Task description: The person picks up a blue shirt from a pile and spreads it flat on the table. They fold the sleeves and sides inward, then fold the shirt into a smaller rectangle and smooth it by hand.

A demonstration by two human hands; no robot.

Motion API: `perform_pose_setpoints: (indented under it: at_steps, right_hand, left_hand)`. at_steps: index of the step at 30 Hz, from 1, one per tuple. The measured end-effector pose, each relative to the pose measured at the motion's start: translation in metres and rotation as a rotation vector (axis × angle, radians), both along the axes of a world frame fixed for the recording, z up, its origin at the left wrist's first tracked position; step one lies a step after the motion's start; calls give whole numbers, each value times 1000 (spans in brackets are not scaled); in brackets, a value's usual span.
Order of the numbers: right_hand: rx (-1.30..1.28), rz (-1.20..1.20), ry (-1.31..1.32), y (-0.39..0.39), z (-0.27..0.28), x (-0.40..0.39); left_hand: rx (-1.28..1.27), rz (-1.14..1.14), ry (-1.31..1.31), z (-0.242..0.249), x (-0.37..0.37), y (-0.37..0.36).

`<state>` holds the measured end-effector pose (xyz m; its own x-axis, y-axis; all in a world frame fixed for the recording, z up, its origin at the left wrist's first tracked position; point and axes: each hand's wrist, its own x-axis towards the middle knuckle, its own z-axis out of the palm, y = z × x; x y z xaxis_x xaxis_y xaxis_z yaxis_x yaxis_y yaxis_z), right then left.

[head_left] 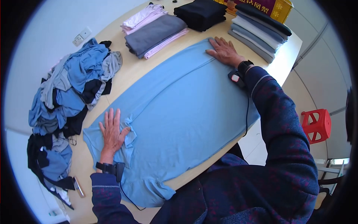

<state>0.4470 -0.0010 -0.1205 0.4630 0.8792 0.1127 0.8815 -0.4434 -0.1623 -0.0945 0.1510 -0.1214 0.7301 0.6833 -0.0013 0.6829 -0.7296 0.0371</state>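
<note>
A light blue garment (179,115), which looks like a long short-sleeved T-shirt or dress, lies spread across the table. Its far side is folded inward in a long strip. My left hand (113,133) rests flat with fingers apart on the folded part, beside a bunched sleeve (129,143). At the other end, my right hand (223,51) presses flat on the hem corner, fingers spread. A second sleeve (158,190) hangs toward the near table edge. Both wrists wear black straps with small cabled devices.
A heap of loose clothes (71,86) lies to the left. Folded stacks stand at the back: grey and pink (156,33), black (200,14), mixed colours (259,31). Behind them is a printed box (281,10). A small tube (78,186) lies lower left; a red stool (317,126) stands right.
</note>
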Motion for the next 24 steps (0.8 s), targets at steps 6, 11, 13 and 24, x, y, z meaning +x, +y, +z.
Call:
perform_pose_setpoints:
  at_steps: [6,11,13,24]
  right_hand:
    - [-25,2,-253,-5,11,-30]
    - [170,378,-233,-50,20,-138]
    - [143,516,-146,-73,21,-188]
    - [75,772,-36,-112,-1,-297]
  left_hand:
    - [-78,46,23,5,2,4]
    - [-102,111,-197,41,-28,-36]
    - [-58,62,-218,47,-40,-69]
    - [-34,46,-106,12,-81,-227]
